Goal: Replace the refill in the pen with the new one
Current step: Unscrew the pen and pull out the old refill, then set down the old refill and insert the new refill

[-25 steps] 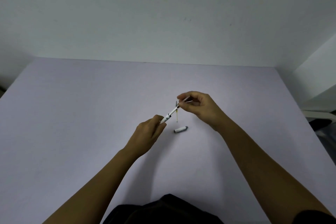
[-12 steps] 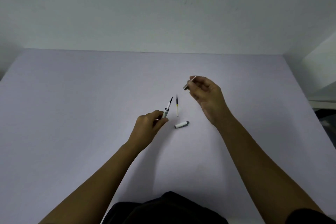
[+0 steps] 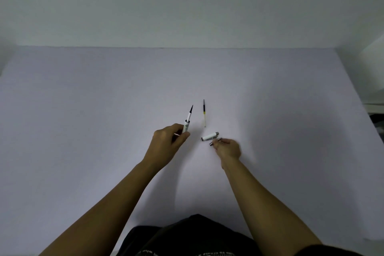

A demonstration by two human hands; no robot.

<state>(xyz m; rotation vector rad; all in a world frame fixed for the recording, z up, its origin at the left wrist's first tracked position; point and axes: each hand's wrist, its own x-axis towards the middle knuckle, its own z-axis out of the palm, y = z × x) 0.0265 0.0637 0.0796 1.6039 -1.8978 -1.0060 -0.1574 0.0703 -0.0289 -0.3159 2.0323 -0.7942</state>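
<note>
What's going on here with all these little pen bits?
A person is taking a pen apart to swap its refill. The left hand holds the white pen barrel upright, with a refill sticking out of its top. The right hand, low by the table, pinches a small metal tip piece. Another refill and the white cap lie on the table between the hands.

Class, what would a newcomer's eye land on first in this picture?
The left hand at the centre of the table holds up a pen barrel with a dark-tipped refill sticking out. A spare refill lies just right of it. Nearer, the right hand pinches a small metal piece beside a white cap.
</note>
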